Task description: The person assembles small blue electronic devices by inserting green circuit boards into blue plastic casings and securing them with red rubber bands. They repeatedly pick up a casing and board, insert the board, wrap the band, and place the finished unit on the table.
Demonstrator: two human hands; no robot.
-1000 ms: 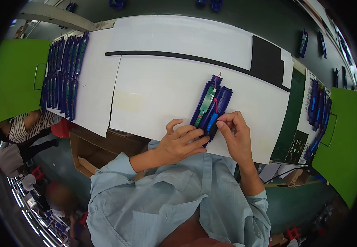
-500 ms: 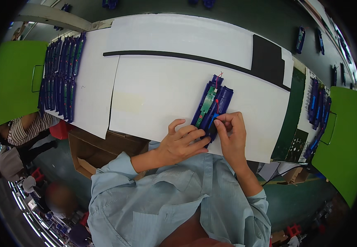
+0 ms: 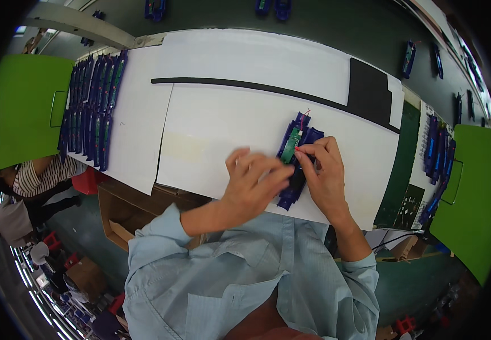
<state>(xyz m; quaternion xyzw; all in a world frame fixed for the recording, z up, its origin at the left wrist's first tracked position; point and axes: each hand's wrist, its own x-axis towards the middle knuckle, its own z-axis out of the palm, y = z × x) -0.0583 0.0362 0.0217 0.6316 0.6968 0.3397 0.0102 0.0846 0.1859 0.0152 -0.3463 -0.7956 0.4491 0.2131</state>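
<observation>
Two rows of units (image 3: 91, 122), far left. Left hand (image 3: 251, 184), blurred, half-curled, shifted up casing (image 3: 289, 195); grip unclear. Casing on white sheet (image 3: 217, 136). Right hand (image 3: 326, 175) moved up, fingertips pinched on red wire (image 3: 297, 149): work seemingly turned to wiring.

The left hand (image 3: 252, 182) is blurred. Part of the blue case (image 3: 296, 181) is hidden by the right hand (image 3: 326, 173). Farther cases (image 3: 155, 10) are cut off above.

Casing (image 3: 296, 180) lies on worktable (image 3: 217, 124) between left hand (image 3: 255, 178) and right hand (image 3: 323, 167); strip (image 3: 245, 85) behind, casing rows (image 3: 97, 133) far left, more casings (image 3: 439, 148) far right.
</observation>
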